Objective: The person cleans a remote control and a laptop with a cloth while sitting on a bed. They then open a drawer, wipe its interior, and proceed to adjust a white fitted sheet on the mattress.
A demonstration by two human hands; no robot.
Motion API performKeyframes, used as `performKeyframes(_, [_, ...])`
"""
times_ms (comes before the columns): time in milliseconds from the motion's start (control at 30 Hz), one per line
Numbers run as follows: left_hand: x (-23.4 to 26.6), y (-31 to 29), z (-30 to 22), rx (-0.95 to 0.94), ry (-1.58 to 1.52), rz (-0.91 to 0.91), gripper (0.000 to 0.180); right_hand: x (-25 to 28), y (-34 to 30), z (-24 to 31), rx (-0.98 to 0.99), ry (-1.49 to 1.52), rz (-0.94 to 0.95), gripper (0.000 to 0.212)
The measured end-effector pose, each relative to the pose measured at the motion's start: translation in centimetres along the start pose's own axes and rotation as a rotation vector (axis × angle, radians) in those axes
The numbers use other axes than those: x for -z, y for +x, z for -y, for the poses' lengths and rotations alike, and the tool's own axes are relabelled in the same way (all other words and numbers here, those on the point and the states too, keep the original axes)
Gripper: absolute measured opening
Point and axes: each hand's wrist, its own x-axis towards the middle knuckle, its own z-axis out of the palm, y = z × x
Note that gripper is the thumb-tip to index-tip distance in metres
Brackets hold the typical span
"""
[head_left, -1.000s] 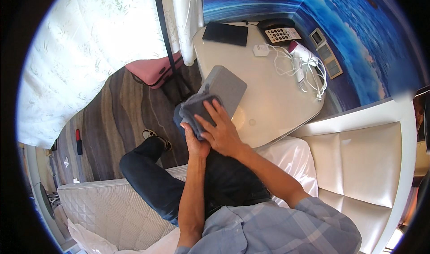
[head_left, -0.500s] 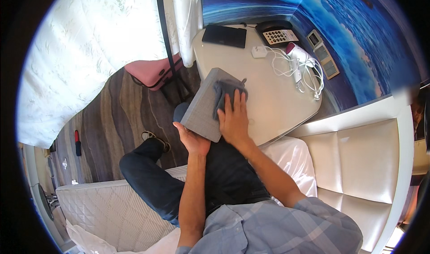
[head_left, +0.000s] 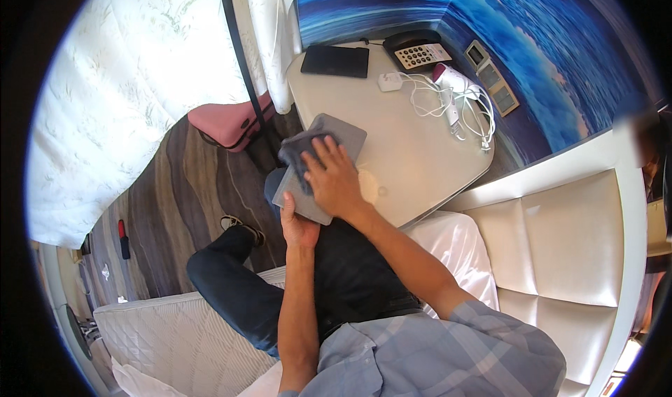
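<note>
At frame centre, the left hand (head_left: 299,229) is clamped on a gray case (head_left: 353,143). The right hand (head_left: 334,181), fingers slightly apart, lies on a dark cloth (head_left: 297,149) atop it.

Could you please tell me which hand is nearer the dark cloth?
Right hand: it lies on the dark cloth; the left hand, nearer the body, holds the grey case.

One grey case (head_left: 351,139), one cloth (head_left: 299,153), two hands (head_left: 336,183) (head_left: 299,230), one telephone (head_left: 418,52)
</note>
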Motion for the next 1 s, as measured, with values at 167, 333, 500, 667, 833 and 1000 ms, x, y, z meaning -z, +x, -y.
performKeyframes(167, [-0.7,-0.4,0.1,-0.009,0.032,-0.114,0.052,-0.3,0.6,-4.7,-0.259,-0.095,-0.176,0.041])
performKeyframes(333, [-0.8,-0.6,0.2,-0.014,-0.015,-0.116,0.049,-0.9,-2.4,-3.2,-0.478,0.205,-0.272,0.039])
performKeyframes(500, [-2.4,-0.3,0.1,-0.02,-0.033,-0.153,0.05,0.4,-7.3,1.1,-0.363,0.34,-0.222,0.036])
performKeyframes(667, [-3.1,0.3,-0.8,0.051,0.059,-0.087,0.048,5.4,-11.6,2.3,-0.411,0.576,-0.005,0.03])
performKeyframes(833, [-7.9,3.0,0.6,0.206,0.242,-0.045,0.042,7.4,-14.0,-0.6,-0.619,0.565,-0.135,0.029])
performKeyframes(1000, [-11.7,8.3,6.0,0.367,0.358,0.063,0.041,8.7,-14.1,-2.8,-0.726,0.568,-0.187,0.029])
